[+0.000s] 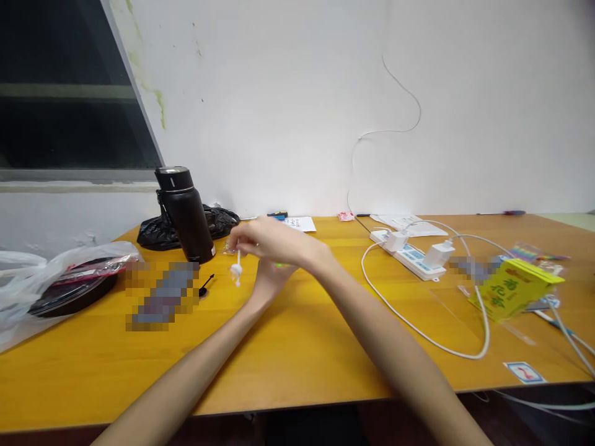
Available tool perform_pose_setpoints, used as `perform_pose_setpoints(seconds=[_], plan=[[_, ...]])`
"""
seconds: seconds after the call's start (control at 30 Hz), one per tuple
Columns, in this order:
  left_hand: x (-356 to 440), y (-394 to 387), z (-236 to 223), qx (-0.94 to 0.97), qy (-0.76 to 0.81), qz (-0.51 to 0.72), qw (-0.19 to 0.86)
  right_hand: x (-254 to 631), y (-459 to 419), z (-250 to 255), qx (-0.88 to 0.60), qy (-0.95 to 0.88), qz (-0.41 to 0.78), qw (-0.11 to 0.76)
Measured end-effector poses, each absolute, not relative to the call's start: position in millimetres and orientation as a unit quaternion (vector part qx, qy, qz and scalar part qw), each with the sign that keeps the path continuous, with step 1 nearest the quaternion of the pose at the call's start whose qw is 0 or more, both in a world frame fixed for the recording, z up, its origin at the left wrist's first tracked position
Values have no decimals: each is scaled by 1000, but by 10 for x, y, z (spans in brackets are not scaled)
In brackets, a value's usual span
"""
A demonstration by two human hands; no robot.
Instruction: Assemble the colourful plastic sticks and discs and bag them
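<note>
My right hand (274, 238) is raised over the table, its fingers bent down and closed on a thin white stick (238, 255). The stick hangs downward and widens into a white lump (236, 271) at its lower part, blurred, so its kind is unclear. Below and partly behind it is my left hand (273, 282), whose fingers are hidden by my right hand. A small bright green spot (279, 265) shows at the top of the left palm; what it belongs to cannot be made out. A small clear wrapper (229, 248) lies just behind the stick.
At the left stand a black flask (188, 217), a black plastic bag (155, 232) and a black round container (74, 291) in a white bag. A blurred-out flat object (165, 294) lies nearer. To the right are a power strip (413, 260), looping white cables and a yellow-green packet (515, 288).
</note>
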State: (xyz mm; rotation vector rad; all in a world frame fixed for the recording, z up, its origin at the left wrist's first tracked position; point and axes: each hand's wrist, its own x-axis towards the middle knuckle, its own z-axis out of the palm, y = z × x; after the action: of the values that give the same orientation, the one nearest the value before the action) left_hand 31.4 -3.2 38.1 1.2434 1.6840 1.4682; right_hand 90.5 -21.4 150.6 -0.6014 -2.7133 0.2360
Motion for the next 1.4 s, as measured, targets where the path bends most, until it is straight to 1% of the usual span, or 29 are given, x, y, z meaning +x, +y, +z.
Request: perform_pose_setpoints(seconds=[0.17,0.27,0.37,0.47,0.57,0.67,0.77,1.0,1.1,1.17,1.33,1.4], plan=[[220,-180,148,603,434,607,281,1441,-175,1891,-271,-917,106,273],[207,-162,117,608,418,614,281,1709,-200,2019,-309,-891,104,315],[210,-134,122,605,420,614,285,1896,-231,2086,-351,-874,98,323],[203,-119,112,601,424,612,291,1992,-222,2090,-383,-865,103,308],[194,-109,98,598,426,615,287,2012,-135,2034,-374,-875,123,282],[193,-107,99,594,432,615,287,1995,-4,1953,-358,-894,147,226],[195,-108,100,597,425,616,288,1972,86,1901,-371,-899,137,186],[193,-94,62,604,425,612,281,1882,45,1900,-380,-892,111,220],[196,-92,63,607,431,609,276,1798,30,1887,-360,-900,112,218],[195,-93,67,606,429,609,278,1740,35,1864,-343,-911,118,195],[186,-86,64,597,429,611,295,1615,116,1741,-334,-924,162,87],[184,-78,61,594,432,610,297,1578,174,1676,-332,-926,170,64]])
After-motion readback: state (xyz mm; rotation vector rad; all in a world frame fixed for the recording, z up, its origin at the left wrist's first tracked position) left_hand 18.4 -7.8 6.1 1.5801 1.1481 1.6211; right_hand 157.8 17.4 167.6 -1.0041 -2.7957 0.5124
